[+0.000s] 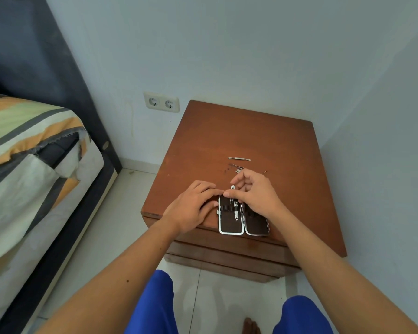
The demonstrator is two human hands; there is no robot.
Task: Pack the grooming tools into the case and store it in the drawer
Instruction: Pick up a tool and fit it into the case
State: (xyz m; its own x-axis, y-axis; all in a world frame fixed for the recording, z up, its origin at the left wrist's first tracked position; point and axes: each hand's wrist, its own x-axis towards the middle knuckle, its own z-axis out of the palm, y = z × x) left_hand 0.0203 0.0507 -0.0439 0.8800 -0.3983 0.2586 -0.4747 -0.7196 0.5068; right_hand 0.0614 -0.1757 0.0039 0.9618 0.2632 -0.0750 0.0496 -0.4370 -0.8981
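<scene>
Right hand (256,194), fingers loosely curled, pinches a nail clipper (233,189) over the open case (241,218); left hand (191,206), flat, steadies the case edge, hiding it.

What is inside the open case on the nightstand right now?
In the open case, the left half holds a nail clipper in its loops, with dark empty loops beside it. The right hand slides a second tool in and covers the right half's top.
</scene>
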